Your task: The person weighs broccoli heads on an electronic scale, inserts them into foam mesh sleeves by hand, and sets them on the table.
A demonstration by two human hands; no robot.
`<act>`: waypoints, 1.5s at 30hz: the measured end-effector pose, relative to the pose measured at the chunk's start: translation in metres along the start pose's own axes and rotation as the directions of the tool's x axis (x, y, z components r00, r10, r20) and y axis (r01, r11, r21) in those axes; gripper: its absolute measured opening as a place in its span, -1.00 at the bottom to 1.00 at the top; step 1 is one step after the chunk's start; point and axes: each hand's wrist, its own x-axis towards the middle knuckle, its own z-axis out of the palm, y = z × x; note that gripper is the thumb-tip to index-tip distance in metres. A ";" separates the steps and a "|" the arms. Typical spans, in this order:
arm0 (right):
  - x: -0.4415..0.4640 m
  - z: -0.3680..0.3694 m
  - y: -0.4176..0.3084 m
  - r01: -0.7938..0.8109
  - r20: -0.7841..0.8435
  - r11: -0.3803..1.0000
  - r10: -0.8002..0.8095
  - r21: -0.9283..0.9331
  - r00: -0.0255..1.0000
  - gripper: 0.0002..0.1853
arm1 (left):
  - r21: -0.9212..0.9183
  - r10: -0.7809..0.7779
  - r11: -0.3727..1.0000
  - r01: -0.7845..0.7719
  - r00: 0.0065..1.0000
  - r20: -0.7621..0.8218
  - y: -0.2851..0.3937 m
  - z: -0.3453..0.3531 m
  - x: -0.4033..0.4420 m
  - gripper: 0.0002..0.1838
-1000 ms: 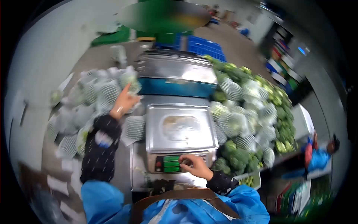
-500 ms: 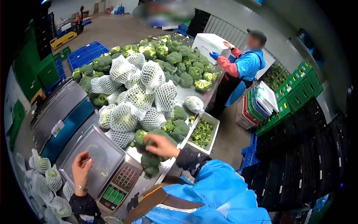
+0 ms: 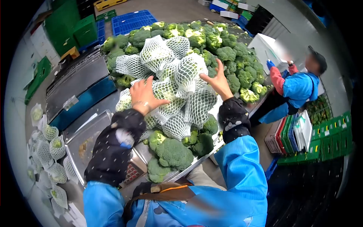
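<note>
A heap of broccoli heads in white foam net sleeves (image 3: 162, 55) fills the middle of the metal table. My left hand (image 3: 145, 95) is spread over the near left side of the heap, next to a netted broccoli (image 3: 168, 108). At the heap's right side, my right hand (image 3: 218, 80) is open, thumb toward another netted broccoli (image 3: 189, 72). Nothing is held in either hand; whether the fingers touch the nets I cannot tell. Bare broccoli heads (image 3: 174, 153) lie close to my body. The scale (image 3: 90, 142) is partly hidden under my left sleeve.
Loose broccoli (image 3: 242, 70) is piled behind and to the right. A co-worker (image 3: 298, 87) stands at the right by a white box (image 3: 264, 47). More netted broccoli (image 3: 56, 147) lies at lower left. Green crates (image 3: 329, 136) are stacked at right, a blue pallet (image 3: 132, 20) behind.
My left hand has moved from above the scale to the netted heap. My right hand has left the bare broccoli near me and reached forward to the heap. The view has turned.
</note>
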 end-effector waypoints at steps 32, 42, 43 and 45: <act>-0.117 0.191 -0.181 0.382 -0.191 0.687 -0.602 -0.619 0.775 -0.51 | -0.823 -0.904 0.345 0.451 -0.077 -0.421 -0.471 -0.260 -0.518 -0.09; -0.062 0.205 -0.216 0.379 0.258 0.310 -0.366 -0.872 0.894 -0.30 | -0.484 -0.888 0.200 0.852 -0.051 -0.457 -0.553 -0.184 -0.622 -0.08; -0.071 0.218 -0.251 0.427 0.269 0.357 -0.413 -0.831 0.870 -0.31 | -0.283 -0.823 0.221 0.933 0.023 -0.567 -0.530 -0.207 -0.607 -0.10; -0.080 0.266 -0.307 0.621 0.323 0.440 -0.580 -0.649 0.748 -0.32 | -0.164 -0.722 0.380 0.910 0.181 -0.668 -0.536 -0.217 -0.602 -0.09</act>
